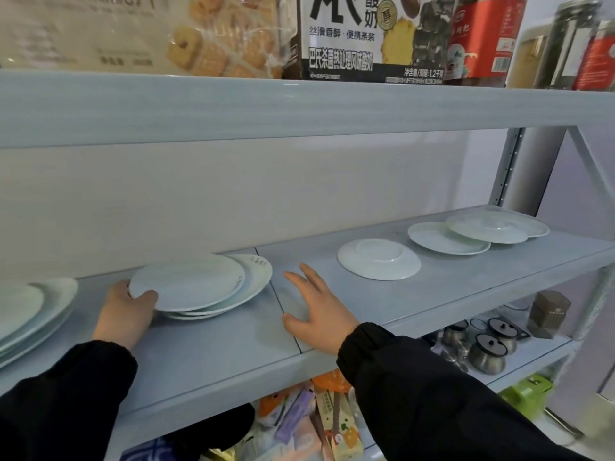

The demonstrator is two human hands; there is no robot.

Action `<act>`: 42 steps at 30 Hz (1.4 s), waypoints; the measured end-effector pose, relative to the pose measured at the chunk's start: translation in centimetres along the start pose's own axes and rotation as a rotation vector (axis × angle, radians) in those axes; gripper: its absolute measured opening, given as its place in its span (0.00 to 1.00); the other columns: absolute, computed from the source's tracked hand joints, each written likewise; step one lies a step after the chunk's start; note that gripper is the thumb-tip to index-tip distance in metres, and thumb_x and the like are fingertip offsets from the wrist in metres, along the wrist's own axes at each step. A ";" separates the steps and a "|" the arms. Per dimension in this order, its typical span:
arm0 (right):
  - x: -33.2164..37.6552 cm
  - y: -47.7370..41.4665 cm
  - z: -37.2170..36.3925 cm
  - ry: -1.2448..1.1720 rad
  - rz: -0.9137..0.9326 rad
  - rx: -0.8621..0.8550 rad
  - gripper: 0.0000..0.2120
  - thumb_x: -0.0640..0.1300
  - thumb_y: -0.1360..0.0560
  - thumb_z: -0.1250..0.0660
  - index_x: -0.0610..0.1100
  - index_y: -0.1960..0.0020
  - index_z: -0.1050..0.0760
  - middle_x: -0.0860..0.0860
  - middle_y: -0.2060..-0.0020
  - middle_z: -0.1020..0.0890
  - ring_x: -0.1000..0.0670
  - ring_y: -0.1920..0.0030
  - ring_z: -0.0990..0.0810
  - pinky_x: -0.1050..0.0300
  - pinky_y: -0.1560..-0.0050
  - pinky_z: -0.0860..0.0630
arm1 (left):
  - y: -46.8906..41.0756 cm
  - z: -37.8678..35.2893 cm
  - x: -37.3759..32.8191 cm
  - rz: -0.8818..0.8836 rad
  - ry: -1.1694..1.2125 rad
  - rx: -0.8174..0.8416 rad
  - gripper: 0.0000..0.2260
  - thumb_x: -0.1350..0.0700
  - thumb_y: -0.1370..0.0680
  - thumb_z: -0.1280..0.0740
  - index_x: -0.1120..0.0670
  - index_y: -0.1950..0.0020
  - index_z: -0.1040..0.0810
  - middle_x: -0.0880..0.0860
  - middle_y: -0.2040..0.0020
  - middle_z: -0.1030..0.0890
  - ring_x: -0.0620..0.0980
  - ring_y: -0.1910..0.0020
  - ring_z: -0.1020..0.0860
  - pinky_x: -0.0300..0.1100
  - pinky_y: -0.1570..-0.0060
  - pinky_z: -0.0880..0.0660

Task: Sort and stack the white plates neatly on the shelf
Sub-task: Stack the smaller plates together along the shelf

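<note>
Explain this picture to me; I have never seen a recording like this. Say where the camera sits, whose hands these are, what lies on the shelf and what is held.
There is no machine here. A person wears one wide-angle camera on the head, so you look forward and down at their own two hands in black sleeves. The pale shelf carries white plates: a stack at the far left, a middle pile, an upside-down plate, and several overlapping plates at the right. The left hand grips the rim of the top plate of the middle pile, thumb on top. The right hand is open, fingers spread, low over the bare shelf; whether it touches is unclear. Food boxes stand on the level above.
</note>
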State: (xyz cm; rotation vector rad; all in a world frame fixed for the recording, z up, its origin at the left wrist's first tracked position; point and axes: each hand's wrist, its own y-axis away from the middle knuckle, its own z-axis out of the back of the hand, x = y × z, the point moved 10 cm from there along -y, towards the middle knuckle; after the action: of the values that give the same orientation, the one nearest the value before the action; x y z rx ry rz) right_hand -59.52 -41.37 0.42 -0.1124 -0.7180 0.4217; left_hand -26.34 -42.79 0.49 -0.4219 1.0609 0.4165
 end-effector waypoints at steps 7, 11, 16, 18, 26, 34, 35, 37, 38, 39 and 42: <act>-0.4 -0.1 -0.3 0.033 -0.021 0.000 0.34 0.56 0.26 0.37 0.61 0.24 0.48 0.63 0.23 0.57 0.56 0.24 0.45 0.63 0.34 0.41 | 0.2 0.0 0.2 -0.060 -0.013 0.027 0.25 0.56 0.20 0.41 0.53 0.23 0.39 0.55 0.44 0.29 0.57 0.45 0.29 0.45 0.46 0.37; -0.2 -0.2 -0.6 0.074 -0.012 0.014 0.35 0.57 0.26 0.37 0.61 0.23 0.49 0.63 0.23 0.57 0.56 0.24 0.45 0.63 0.33 0.41 | 0.0 -0.4 0.3 -0.081 -0.005 0.033 0.24 0.55 0.20 0.41 0.53 0.23 0.38 0.57 0.44 0.28 0.55 0.47 0.30 0.46 0.46 0.36; -0.3 -0.1 -0.9 0.099 -0.009 0.027 0.35 0.58 0.26 0.37 0.61 0.23 0.49 0.63 0.23 0.58 0.56 0.24 0.44 0.61 0.32 0.40 | -0.3 -0.5 0.6 -0.092 0.003 0.027 0.24 0.54 0.20 0.41 0.53 0.24 0.38 0.57 0.44 0.27 0.56 0.47 0.29 0.46 0.45 0.35; -0.3 -0.2 -1.0 0.112 -0.012 0.030 0.36 0.58 0.26 0.38 0.61 0.23 0.50 0.63 0.23 0.58 0.55 0.24 0.43 0.60 0.31 0.39 | -0.5 -0.5 0.8 -0.101 -0.022 0.025 0.24 0.54 0.20 0.41 0.53 0.24 0.38 0.59 0.41 0.26 0.57 0.45 0.29 0.47 0.44 0.35; -0.4 -0.8 -1.4 0.113 -0.043 0.041 0.38 0.60 0.27 0.37 0.60 0.23 0.51 0.60 0.22 0.58 0.54 0.23 0.49 0.54 0.27 0.41 | -0.3 -0.2 0.4 -0.144 -0.098 0.020 0.26 0.52 0.21 0.41 0.53 0.23 0.40 0.60 0.29 0.35 0.57 0.36 0.31 0.51 0.37 0.35; 8.1 -2.9 -5.5 0.136 0.214 0.015 0.37 0.60 0.27 0.37 0.61 0.23 0.51 0.58 0.22 0.57 0.56 0.23 0.58 0.52 0.24 0.47 | 3.2 2.3 -0.9 -0.464 -0.348 0.049 0.27 0.49 0.21 0.38 0.54 0.24 0.37 0.56 0.24 0.39 0.53 0.25 0.41 0.42 0.29 0.44; 8.9 -3.1 -6.1 0.142 0.237 0.016 0.36 0.60 0.26 0.37 0.61 0.23 0.51 0.58 0.22 0.57 0.56 0.23 0.59 0.52 0.24 0.49 | 3.6 2.7 -0.6 -0.492 -0.395 0.060 0.29 0.46 0.23 0.40 0.55 0.24 0.36 0.57 0.25 0.37 0.54 0.26 0.40 0.41 0.29 0.44; 10.5 -3.3 -7.2 0.140 0.284 0.008 0.35 0.59 0.25 0.37 0.60 0.23 0.49 0.57 0.22 0.57 0.56 0.23 0.60 0.52 0.24 0.49 | 4.4 3.8 -0.1 -0.571 -0.477 0.063 0.31 0.43 0.26 0.44 0.55 0.25 0.34 0.56 0.28 0.34 0.55 0.28 0.37 0.41 0.31 0.43; 11.3 -3.3 -7.7 0.131 0.313 0.002 0.35 0.58 0.25 0.37 0.60 0.23 0.48 0.58 0.22 0.57 0.57 0.23 0.61 0.52 0.24 0.49 | 4.7 4.5 -0.2 -0.611 -0.506 0.051 0.30 0.43 0.26 0.44 0.55 0.26 0.33 0.56 0.29 0.32 0.55 0.29 0.35 0.42 0.31 0.42; 12.1 -3.3 -8.3 0.123 0.347 -0.002 0.34 0.58 0.25 0.37 0.59 0.23 0.47 0.58 0.22 0.56 0.57 0.23 0.61 0.52 0.24 0.49 | 5.0 5.5 -0.4 -0.654 -0.537 0.037 0.29 0.45 0.26 0.43 0.55 0.27 0.32 0.56 0.30 0.31 0.56 0.31 0.34 0.43 0.31 0.40; 14.8 -3.2 -10.1 0.110 0.458 0.001 0.33 0.58 0.26 0.38 0.59 0.24 0.45 0.58 0.22 0.55 0.58 0.23 0.61 0.52 0.24 0.49 | 4.7 9.5 -1.6 -0.805 -0.642 -0.053 0.26 0.51 0.26 0.39 0.59 0.30 0.28 0.58 0.35 0.26 0.60 0.35 0.29 0.48 0.32 0.34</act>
State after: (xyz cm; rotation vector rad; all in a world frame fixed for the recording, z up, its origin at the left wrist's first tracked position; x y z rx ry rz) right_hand -41.88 -37.75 2.69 -0.2994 -0.5810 0.8466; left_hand -22.40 -34.09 5.34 -0.6641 0.2054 -0.1478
